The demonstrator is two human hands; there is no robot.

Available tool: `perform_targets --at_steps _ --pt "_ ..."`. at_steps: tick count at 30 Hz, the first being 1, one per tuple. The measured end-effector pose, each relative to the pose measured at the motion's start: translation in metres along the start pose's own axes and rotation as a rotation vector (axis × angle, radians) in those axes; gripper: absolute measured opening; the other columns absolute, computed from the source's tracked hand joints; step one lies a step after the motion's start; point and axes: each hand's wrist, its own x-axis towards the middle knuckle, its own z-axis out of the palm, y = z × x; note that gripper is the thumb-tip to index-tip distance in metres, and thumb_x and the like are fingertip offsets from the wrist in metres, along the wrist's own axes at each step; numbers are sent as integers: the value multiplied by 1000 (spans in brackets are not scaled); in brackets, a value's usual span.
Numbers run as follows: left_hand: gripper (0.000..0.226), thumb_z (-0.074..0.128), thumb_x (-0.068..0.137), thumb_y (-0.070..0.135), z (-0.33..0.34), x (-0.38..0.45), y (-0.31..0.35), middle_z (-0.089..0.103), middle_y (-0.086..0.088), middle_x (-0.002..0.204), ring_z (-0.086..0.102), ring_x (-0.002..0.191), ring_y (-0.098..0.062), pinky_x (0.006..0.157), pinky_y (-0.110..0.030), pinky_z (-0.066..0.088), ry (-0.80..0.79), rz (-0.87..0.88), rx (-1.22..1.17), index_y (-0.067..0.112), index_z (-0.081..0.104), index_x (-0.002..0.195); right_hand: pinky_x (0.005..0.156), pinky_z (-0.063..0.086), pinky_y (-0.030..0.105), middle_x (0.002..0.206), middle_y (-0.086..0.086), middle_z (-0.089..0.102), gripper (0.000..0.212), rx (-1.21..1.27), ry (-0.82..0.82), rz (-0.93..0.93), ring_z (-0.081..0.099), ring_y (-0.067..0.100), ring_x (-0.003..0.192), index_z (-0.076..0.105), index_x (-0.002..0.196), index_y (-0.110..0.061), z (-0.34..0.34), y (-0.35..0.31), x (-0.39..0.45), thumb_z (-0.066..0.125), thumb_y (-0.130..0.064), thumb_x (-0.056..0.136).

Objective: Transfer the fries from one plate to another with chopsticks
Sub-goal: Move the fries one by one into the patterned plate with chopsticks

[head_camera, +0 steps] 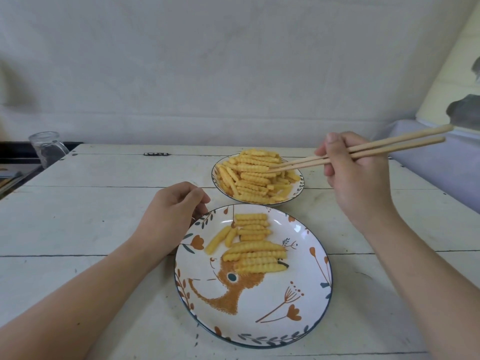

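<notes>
Right hand (355, 175) raised over worktop (104, 216), fingers curled round pair of chopsticks (363, 149), thumb on top. Chopsticks pale wood, long, slender, square-ish at butt ends; tips close together, lowered into fries (255, 175) heaped on far plate (298, 189). Whether a fry is pinched between tips: cannot tell.

Left hand (171, 216) resting on worktop at upper-left rim of near plate (259, 307), fingers loosely curled, fingertips touching rim, holding nothing.

Heaped fries crinkle-cut, golden yellow, ridged along length, short sticks lying criss-cross, filling most of far plate. Far plate small, shallow, white, dark rim line, leaf sprigs at right edge.

Near plate larger, round, glossy white ceramic, dark blue rim, painted with orange-brown stippled animal, orange flowers, dark leaves. Moved fries (252, 242) lying on upper half: one stack of about five laid crosswise, two lying diagonal to its left, another stack of about five just below, one with dark burnt end.

Worktop of white-painted planks, scuffed, dark seams between boards. Clear glass (48, 148) at far left corner. White cloth backdrop (207, 61) behind, creased.
</notes>
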Motion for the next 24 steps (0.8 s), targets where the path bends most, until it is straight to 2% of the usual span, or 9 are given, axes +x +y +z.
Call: perform_targets --at_steps 6,11,17,21,24 --pt "29 52 102 18 -1 0 1 70 4 71 62 68 -15 70 -36 51 21 29 7 15 73 82 54 39 16 64 -13 61 33 -60 -184 -23 54 8 60 70 84 -15 7 12 -4 49 -34 101" --pt "30 52 102 18 0 -1 1 70 2 71 62 69 -20 72 -41 53 11 20 6 14 73 82 57 38 22 65 -1 57 29 -125 -257 -15 54 13 66 70 83 -24 13 19 -8 50 -38 100" --pt "29 52 102 19 -1 -2 2 71 3 71 63 70 -19 73 -41 54 6 20 19 14 73 83 60 39 24 61 -9 56 30 -145 -266 -41 51 8 61 69 87 -23 14 21 -6 48 -40 100" --pt "29 53 101 19 -1 -1 1 71 3 71 63 69 -18 72 -41 54 3 10 6 14 74 82 63 43 21 55 -18 54 30 -198 -294 -62 57 10 66 68 88 -26 14 21 -8 45 -40 100" --pt "29 53 101 19 0 -1 2 71 3 71 63 68 -18 71 -41 54 4 11 6 14 74 82 60 43 20 56 -18 54 33 -189 -300 -55 55 9 63 69 89 -20 14 21 -8 45 -36 104"
